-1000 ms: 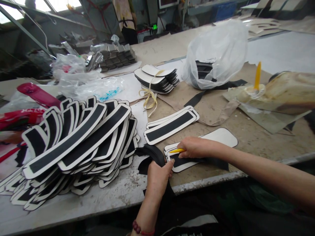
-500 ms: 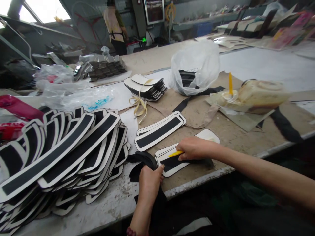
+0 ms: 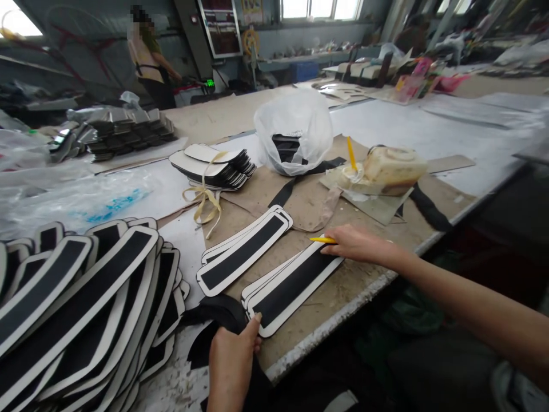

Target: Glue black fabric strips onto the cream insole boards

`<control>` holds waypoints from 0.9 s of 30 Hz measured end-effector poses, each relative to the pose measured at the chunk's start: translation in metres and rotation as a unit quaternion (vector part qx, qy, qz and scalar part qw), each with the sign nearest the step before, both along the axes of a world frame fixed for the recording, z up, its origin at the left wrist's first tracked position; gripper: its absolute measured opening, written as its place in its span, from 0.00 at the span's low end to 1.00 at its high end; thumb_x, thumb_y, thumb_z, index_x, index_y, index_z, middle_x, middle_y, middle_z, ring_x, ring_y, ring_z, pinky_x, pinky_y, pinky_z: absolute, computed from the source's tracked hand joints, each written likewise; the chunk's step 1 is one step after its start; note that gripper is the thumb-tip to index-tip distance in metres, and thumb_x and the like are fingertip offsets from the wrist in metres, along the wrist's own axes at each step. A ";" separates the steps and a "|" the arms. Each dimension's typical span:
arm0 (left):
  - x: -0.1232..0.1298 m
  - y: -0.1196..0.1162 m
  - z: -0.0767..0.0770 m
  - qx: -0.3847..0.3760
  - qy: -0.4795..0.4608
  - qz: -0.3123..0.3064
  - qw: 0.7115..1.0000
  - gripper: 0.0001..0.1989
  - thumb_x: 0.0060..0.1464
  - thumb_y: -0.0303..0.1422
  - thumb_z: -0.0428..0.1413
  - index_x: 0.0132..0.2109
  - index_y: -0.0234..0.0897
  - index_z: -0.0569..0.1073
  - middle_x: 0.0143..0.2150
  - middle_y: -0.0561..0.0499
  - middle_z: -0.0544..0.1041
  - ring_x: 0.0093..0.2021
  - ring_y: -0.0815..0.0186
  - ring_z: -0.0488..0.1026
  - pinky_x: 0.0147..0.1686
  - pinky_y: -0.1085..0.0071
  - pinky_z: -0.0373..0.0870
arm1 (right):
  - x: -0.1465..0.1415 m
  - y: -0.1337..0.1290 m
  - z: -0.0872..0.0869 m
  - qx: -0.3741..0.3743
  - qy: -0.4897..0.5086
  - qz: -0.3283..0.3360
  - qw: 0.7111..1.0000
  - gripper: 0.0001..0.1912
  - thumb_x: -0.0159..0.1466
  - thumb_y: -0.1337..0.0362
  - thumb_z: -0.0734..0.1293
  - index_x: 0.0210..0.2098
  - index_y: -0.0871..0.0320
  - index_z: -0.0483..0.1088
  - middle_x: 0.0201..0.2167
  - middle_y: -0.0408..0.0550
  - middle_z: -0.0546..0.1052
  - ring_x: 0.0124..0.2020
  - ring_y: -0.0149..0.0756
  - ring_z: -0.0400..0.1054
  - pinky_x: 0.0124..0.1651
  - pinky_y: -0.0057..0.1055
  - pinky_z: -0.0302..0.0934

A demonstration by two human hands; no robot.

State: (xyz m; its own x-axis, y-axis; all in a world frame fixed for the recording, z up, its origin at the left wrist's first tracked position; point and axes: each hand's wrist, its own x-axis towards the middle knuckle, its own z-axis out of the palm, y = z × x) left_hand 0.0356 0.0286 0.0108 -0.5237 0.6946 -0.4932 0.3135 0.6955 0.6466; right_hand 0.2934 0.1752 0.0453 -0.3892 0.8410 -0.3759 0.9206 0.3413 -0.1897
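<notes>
My left hand point(image 3: 234, 357) pinches the near left corner of a long black panel with a white border point(image 3: 291, 286), which lies on a few similar panels. In my right hand point(image 3: 354, 245) is a yellow stick point(image 3: 322, 240), pointing left; the hand rests over the far right end of the same panel. A second small stack of bordered panels point(image 3: 244, 252) lies just behind, to the left. Black fabric point(image 3: 221, 312) lies beside my left hand, at the panel's left end.
A big heap of bordered panels point(image 3: 86, 309) fills the left. Behind are a tied stack point(image 3: 214, 166), a plastic bag point(image 3: 294, 129) with black pieces, and a glue-stained container point(image 3: 390, 166) beside an upright yellow stick point(image 3: 351, 153). A person point(image 3: 150, 63) stands at the back left.
My right hand has moved along the panel toward its far right end, with the yellow stick. My left hand still holds the left corner. The view has turned right.
</notes>
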 end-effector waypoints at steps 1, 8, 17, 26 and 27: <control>0.001 0.000 0.001 0.003 0.003 0.001 1.000 0.15 0.42 0.40 0.60 0.18 0.34 0.72 0.14 0.45 0.73 0.20 0.55 0.73 0.25 0.65 0.65 | 0.000 0.001 -0.003 0.001 -0.002 -0.005 1.000 0.16 0.60 0.52 0.62 0.38 0.58 0.71 0.35 0.52 0.77 0.37 0.42 0.71 0.32 0.29 0.55; 0.005 0.000 0.006 -0.002 0.008 0.022 1.000 0.15 0.41 0.42 0.60 0.20 0.35 0.73 0.15 0.45 0.74 0.22 0.53 0.74 0.28 0.62 0.65 | 0.001 0.008 -0.016 -0.013 -0.004 -0.015 1.000 0.17 0.59 0.53 0.63 0.37 0.59 0.73 0.34 0.53 0.78 0.36 0.43 0.72 0.31 0.28 0.55; -0.004 -0.001 -0.003 -0.031 -0.011 0.001 0.999 0.18 0.41 0.46 0.60 0.20 0.34 0.74 0.16 0.45 0.75 0.24 0.52 0.75 0.32 0.61 0.65 | 0.001 0.014 -0.021 -0.033 0.002 -0.011 0.999 0.16 0.58 0.52 0.65 0.37 0.58 0.73 0.31 0.51 0.78 0.33 0.41 0.72 0.28 0.27 0.54; -0.020 -0.003 -0.025 -0.049 -0.046 -0.018 0.998 0.22 0.39 0.51 0.60 0.24 0.33 0.76 0.20 0.44 0.76 0.26 0.52 0.75 0.32 0.61 0.68 | 0.000 0.004 -0.015 0.033 -0.017 -0.056 0.998 0.19 0.56 0.52 0.67 0.40 0.60 0.69 0.39 0.59 0.77 0.42 0.51 0.71 0.36 0.33 0.58; -0.019 -0.003 -0.025 -0.050 -0.046 -0.016 0.998 0.21 0.39 0.50 0.60 0.24 0.33 0.76 0.20 0.44 0.76 0.26 0.52 0.75 0.32 0.61 0.68 | 0.003 0.003 -0.013 0.040 -0.018 -0.064 0.997 0.20 0.57 0.52 0.67 0.41 0.60 0.68 0.38 0.59 0.77 0.41 0.50 0.71 0.36 0.32 0.58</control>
